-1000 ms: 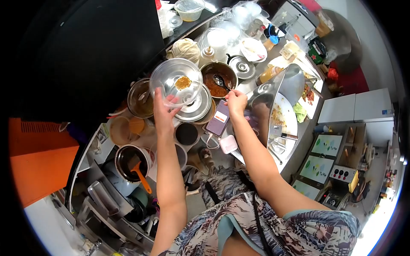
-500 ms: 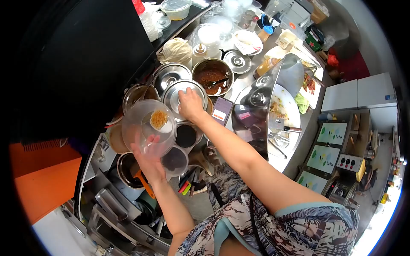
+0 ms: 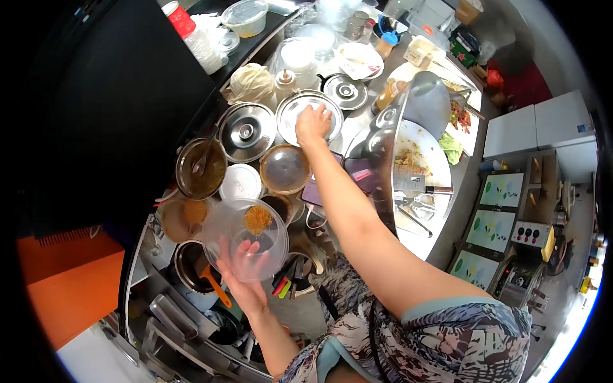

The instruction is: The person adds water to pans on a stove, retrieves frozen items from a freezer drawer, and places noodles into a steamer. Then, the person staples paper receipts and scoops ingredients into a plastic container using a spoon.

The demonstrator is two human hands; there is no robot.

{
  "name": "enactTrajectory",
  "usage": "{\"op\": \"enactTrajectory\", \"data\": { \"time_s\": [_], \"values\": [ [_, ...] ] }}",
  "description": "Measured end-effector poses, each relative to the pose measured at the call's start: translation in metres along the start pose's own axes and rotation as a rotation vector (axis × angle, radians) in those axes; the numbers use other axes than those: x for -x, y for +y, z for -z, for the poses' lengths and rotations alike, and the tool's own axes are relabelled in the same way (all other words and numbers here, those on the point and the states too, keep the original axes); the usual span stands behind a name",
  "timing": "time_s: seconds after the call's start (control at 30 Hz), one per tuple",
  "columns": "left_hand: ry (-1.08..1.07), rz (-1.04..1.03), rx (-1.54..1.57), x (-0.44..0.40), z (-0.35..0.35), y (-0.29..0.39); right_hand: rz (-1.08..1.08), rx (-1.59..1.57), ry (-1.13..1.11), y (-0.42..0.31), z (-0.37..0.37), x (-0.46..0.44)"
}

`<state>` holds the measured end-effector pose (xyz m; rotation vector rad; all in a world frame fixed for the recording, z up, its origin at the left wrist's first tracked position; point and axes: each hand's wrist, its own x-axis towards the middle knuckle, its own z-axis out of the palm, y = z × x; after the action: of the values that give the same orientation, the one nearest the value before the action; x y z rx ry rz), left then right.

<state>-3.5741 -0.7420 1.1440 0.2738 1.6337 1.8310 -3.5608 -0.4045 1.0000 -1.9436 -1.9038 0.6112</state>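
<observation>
My left hand (image 3: 246,274) is under and around a translucent plastic bowl (image 3: 273,246), its fingers showing through the wall. A small clump of golden-brown food (image 3: 258,219) lies in the bowl. Farther out, my right hand (image 3: 314,124) grips a round steel lid (image 3: 288,119) by the top; its fingers hide the knob. That lid sits over the pot of red-brown sauce and covers it from view. An uncovered round pot (image 3: 285,168) with dull brown contents stands just below the lid. Left of it is another steel lid (image 3: 246,132), lying on a pot.
A pot with a ladle (image 3: 200,169) and a white round lid (image 3: 241,182) stand nearby. A phone (image 3: 311,193) lies beside my right forearm. A tall metal guard (image 3: 383,147) borders a large white pan (image 3: 440,159) of food scraps, with a cleaver (image 3: 412,183) on it.
My right hand has carried the steel lid away and right, from the brown pot onto the sauce pot. The plastic bowl in my left hand has shifted right and nearer me.
</observation>
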Motion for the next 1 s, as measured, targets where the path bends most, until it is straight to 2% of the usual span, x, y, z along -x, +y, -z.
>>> {"op": "enactTrajectory", "data": {
  "time_s": [0.03, 0.1, 0.13, 0.17, 0.27, 0.3, 0.37, 0.4, 0.47, 0.6, 0.63, 0.7, 0.73, 0.8, 0.87, 0.93, 1.0],
  "values": [
    [-0.010, -0.003, 0.007, 0.012, -0.009, -0.006, 0.012, 0.041, -0.031, 0.003, 0.016, 0.005],
    [-0.038, -0.004, 0.005, 0.041, -0.032, -0.021, 0.104, -0.130, 0.112, 0.021, 0.021, 0.010],
    [-0.048, 0.001, 0.002, 0.058, -0.046, -0.027, 0.124, -0.172, 0.097, 0.029, 0.045, 0.024],
    [-0.060, -0.003, 0.044, 0.077, -0.061, -0.030, 0.233, -0.245, 0.139, 0.041, 0.081, 0.047],
    [-0.123, -0.016, 0.128, 0.145, -0.100, -0.045, 0.402, -0.580, -0.030, 0.095, 0.177, 0.108],
    [-0.128, -0.039, 0.146, 0.173, -0.117, -0.051, 0.518, -0.643, 0.053, 0.126, 0.206, 0.126],
    [-0.192, -0.062, 0.194, 0.236, -0.153, -0.074, 0.565, -0.935, -0.089, 0.206, 0.283, 0.155],
    [-0.207, -0.058, 0.189, 0.273, -0.175, -0.091, 0.630, -0.978, -0.066, 0.254, 0.310, 0.167],
    [-0.134, -0.089, 0.187, 0.360, -0.230, -0.135, 0.804, -1.075, -0.138, 0.373, 0.374, 0.188],
    [-0.196, -0.064, 0.163, 0.563, -0.351, -0.258, 0.836, -1.145, -0.259, 0.666, 0.496, 0.227],
    [-0.166, -0.075, 0.131, 0.616, -0.385, -0.293, 0.835, -1.085, -0.190, 0.743, 0.515, 0.234],
    [-0.206, -0.042, 0.085, 0.716, -0.443, -0.376, 0.715, -1.031, -0.260, 0.910, 0.555, 0.245],
    [-0.248, -0.002, 0.035, 0.766, -0.478, -0.424, 0.715, -0.922, -0.167, 1.002, 0.573, 0.243],
    [-0.227, 0.110, -0.015, 0.859, -0.573, -0.523, 0.549, -0.746, -0.162, 1.194, 0.614, 0.236],
    [-0.321, 0.208, 0.028, 0.951, -0.673, -0.610, 0.490, -0.590, -0.109, 1.372, 0.677, 0.223],
    [-0.397, 0.331, 0.004, 1.022, -0.761, -0.674, 0.347, -0.502, -0.078, 1.522, 0.737, 0.228],
    [-0.476, 0.397, -0.008, 1.078, -0.829, -0.715, 0.247, -0.377, -0.069, 1.621, 0.790, 0.226]
  ]
}}
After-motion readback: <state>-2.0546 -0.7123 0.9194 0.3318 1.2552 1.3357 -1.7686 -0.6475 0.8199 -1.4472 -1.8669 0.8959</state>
